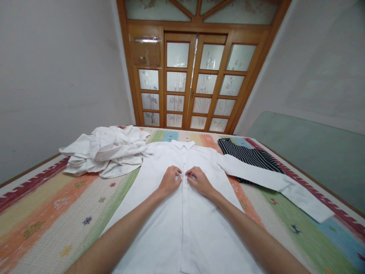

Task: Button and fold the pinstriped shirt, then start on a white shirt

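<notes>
A white long-sleeved shirt (159,236) lies front side up, its collar (183,144) at the far end and its button placket running down the middle. My left hand (171,179) pinches the placket edge from the left, at chest height. From the right, my right hand (197,179) pinches the same spot, with the fingertips of both hands close together. The button there is too small to make out between the fingers. One sleeve (262,176) stretches out to the right; the left sleeve is mostly out of sight near the white pile.
A crumpled pile of white clothes (105,150) sits at the left. Folded black-and-white striped fabric (251,156) lies at the right, partly under the sleeve. Everything rests on a colourful striped cover (94,201). Walls flank both sides, and wooden glazed doors (194,80) stand beyond.
</notes>
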Available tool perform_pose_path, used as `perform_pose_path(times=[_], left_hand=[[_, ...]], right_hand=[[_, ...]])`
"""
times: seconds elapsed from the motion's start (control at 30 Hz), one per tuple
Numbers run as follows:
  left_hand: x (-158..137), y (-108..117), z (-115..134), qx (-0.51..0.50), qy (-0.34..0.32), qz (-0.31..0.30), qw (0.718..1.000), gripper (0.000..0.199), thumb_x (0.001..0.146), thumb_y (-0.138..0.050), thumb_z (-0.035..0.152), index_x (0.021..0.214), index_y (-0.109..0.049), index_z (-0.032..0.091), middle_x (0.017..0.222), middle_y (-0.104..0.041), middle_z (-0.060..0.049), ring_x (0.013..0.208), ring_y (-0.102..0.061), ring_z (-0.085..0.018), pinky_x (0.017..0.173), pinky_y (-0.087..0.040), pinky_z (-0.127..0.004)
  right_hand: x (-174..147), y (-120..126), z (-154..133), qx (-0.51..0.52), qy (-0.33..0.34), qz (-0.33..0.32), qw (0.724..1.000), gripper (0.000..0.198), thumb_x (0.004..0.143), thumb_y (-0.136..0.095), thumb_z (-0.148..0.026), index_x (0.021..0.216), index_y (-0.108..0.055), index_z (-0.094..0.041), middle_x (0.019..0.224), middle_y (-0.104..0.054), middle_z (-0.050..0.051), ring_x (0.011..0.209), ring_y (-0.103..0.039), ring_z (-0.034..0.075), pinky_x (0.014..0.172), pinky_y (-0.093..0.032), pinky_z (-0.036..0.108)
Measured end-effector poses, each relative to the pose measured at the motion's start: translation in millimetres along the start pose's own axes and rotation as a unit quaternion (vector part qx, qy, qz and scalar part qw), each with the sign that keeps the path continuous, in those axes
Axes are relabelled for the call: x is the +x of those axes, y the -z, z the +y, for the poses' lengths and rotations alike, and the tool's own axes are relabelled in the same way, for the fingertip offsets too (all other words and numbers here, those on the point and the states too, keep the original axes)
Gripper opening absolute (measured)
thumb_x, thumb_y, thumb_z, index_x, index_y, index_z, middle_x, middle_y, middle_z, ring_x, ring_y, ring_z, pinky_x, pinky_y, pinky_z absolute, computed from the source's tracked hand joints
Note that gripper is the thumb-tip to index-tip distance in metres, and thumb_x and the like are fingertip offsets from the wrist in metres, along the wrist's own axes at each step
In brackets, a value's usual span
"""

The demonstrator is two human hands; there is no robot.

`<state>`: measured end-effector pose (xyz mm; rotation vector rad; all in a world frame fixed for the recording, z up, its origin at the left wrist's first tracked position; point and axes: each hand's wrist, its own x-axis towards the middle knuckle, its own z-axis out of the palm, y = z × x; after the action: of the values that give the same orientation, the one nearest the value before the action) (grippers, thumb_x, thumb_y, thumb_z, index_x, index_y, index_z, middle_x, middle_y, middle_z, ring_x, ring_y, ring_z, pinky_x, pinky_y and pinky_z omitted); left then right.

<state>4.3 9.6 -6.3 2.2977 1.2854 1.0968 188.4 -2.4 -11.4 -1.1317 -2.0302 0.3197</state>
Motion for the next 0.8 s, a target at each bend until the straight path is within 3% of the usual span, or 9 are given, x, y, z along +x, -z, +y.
perform_pose_path(times=[0.17,0.3,0.5,0.67,0.8], left_hand=[[-5,7,2,0.102,-0.015,-0.070,0.992,0.024,0.085,-0.050,0.016,0.105,-0.063,0.018,0.116,-0.066,-0.010,0.112,-0.056,-0.024,0.097,-0.043,-0.041],[-12,14,0,0.136,-0.031,-0.126,0.982,0.035,0.092,-0.044,0.022,0.122,-0.058,0.017,0.135,-0.056,-0.012,0.129,-0.047,-0.025,0.108,-0.034,-0.044],[-24,26,-11,0.136,-0.040,-0.173,0.975,0.046,0.095,-0.038,0.036,0.137,-0.048,0.019,0.147,-0.044,-0.011,0.141,-0.032,-0.025,0.115,-0.023,-0.046],[-28,38,-12,0.153,-0.041,-0.219,0.963,0.052,0.097,-0.033,0.041,0.143,-0.041,0.018,0.152,-0.036,-0.011,0.144,-0.024,-0.026,0.116,-0.019,-0.047],[-27,43,-11,0.156,-0.044,-0.235,0.958,0.054,0.097,-0.032,0.043,0.144,-0.039,0.019,0.153,-0.033,-0.010,0.144,-0.022,-0.026,0.116,-0.017,-0.046]], right_hand=[[-3,1,-7,-0.061,0.043,-0.028,0.997,0.015,0.083,-0.055,-0.011,0.093,-0.064,-0.019,0.098,-0.062,0.007,0.096,-0.054,0.022,0.089,-0.042,0.038],[-12,3,-9,-0.110,0.072,-0.066,0.989,0.025,0.088,-0.051,-0.016,0.110,-0.063,-0.017,0.117,-0.062,0.012,0.110,-0.055,0.024,0.094,-0.043,0.042],[-41,16,-16,-0.164,0.111,-0.177,0.964,0.054,0.098,-0.042,-0.034,0.147,-0.035,-0.011,0.149,-0.033,0.017,0.139,-0.029,0.028,0.113,-0.028,0.049],[-68,32,-44,-0.151,0.116,-0.259,0.947,0.063,0.101,-0.040,-0.045,0.153,-0.021,-0.014,0.155,-0.017,0.015,0.144,-0.011,0.027,0.117,-0.015,0.049],[-86,46,-77,-0.101,0.135,-0.309,0.936,0.065,0.099,-0.044,-0.048,0.153,-0.019,-0.022,0.156,-0.013,0.011,0.144,-0.009,0.027,0.118,-0.010,0.051]])
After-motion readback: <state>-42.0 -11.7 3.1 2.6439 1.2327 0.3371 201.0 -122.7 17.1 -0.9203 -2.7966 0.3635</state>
